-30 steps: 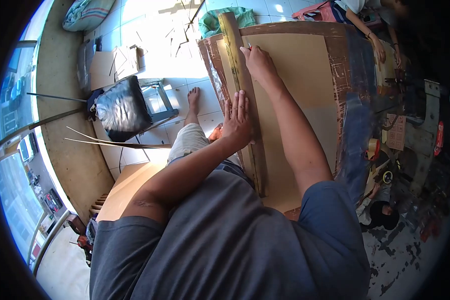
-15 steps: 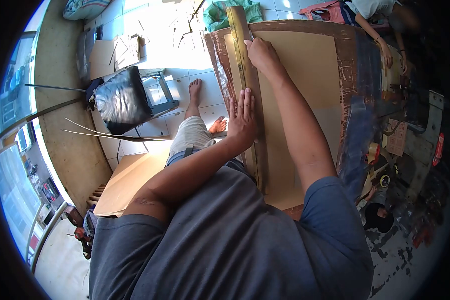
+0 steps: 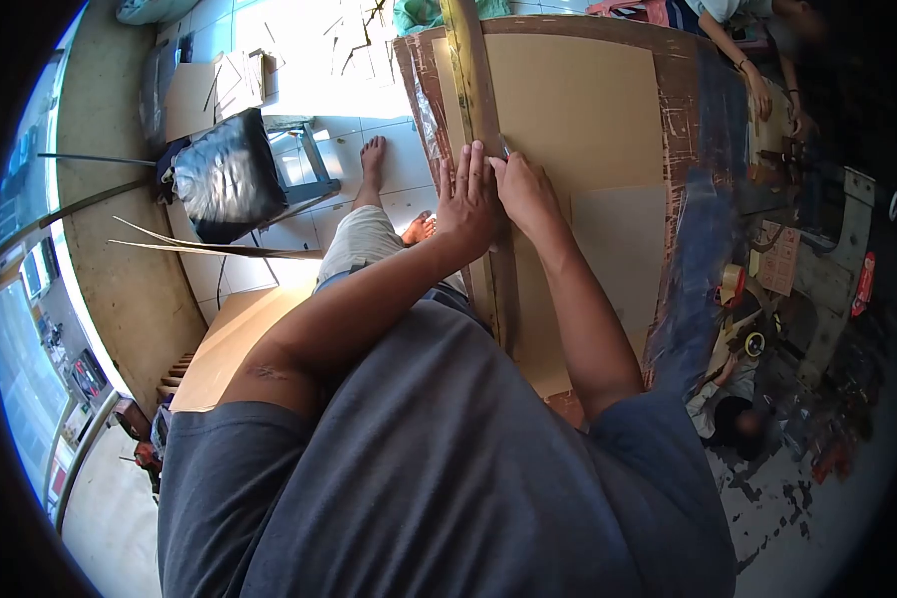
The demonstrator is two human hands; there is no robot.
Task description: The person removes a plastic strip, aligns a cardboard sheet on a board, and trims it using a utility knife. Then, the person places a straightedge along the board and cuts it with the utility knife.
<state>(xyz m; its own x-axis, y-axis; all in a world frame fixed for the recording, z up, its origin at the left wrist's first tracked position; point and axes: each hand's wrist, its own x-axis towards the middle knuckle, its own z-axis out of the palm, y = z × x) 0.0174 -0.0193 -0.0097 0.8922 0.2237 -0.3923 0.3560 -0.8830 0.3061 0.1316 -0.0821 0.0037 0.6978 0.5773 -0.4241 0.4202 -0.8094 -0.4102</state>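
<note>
A long yellow-and-brown straightedge (image 3: 471, 90) lies along the left part of a tan cardboard sheet (image 3: 578, 120). My left hand (image 3: 468, 207) lies flat on the straightedge, its fingers stretched out. Just right of those fingertips, my right hand (image 3: 528, 194) is closed round a slim cutter (image 3: 505, 147). Only its pale tip shows; the rest is hidden in the fist. The tip is at the straightedge's right side, over the cardboard. Beneath the sheet is a worn brown work table (image 3: 680, 110).
A black cushion-like bundle (image 3: 227, 179) rests on a stool (image 3: 314, 164) at left. Cardboard offcuts (image 3: 239, 78) lie on the floor. At upper right is another person's hand (image 3: 757, 98); another person (image 3: 733, 414) is low at right, near a tape roll (image 3: 754, 345).
My right hand has drawn the cutter toward my body along the straightedge, stopping beside my left fingers. My left hand stays on the straightedge. The whole view has shifted slightly.
</note>
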